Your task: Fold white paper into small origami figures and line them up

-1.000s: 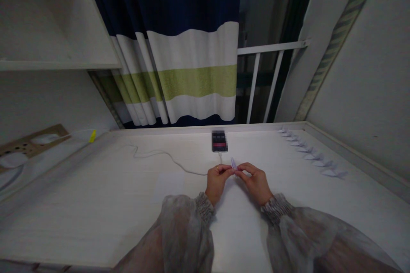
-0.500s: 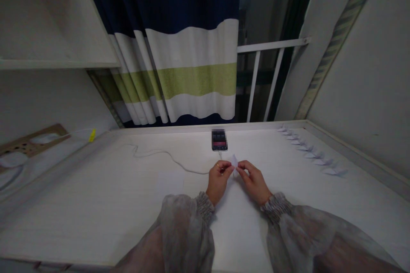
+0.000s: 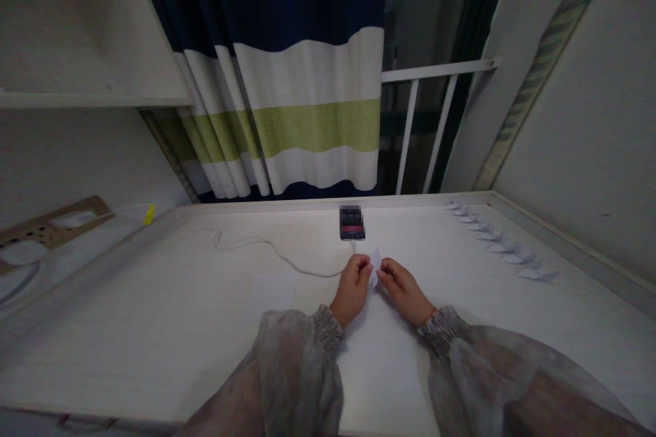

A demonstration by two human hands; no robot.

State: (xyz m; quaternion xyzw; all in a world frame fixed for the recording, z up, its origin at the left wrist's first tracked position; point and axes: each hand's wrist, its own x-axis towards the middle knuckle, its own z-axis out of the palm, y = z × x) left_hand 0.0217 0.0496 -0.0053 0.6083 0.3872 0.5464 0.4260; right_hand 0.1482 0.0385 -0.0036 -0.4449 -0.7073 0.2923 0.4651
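Note:
Between my hands, just above the white table, is a small piece of folded white paper point(image 3: 375, 263), narrow and upright. My left hand point(image 3: 352, 289) pinches its left side between thumb and fingers; a ring shows on one finger. From the right, my right hand point(image 3: 404, 290) grips the paper's other edge with its fingertips. The exact folds are too small to make out. Along the right side of the table runs a row of several folded white paper pieces point(image 3: 505, 246).
A phone point(image 3: 352, 222) lies beyond my hands, with a white cable point(image 3: 277, 256) running left. A pale paper sheet point(image 3: 271, 291) lies left of my left hand. A power strip point(image 3: 56, 225) is at the far left. A striped curtain point(image 3: 312, 82) hangs behind the table point(image 3: 154, 328).
The paper has turned between my fingers and now shows more of its length, reaching lower. My left hand has tilted slightly; my right hand has hardly moved.

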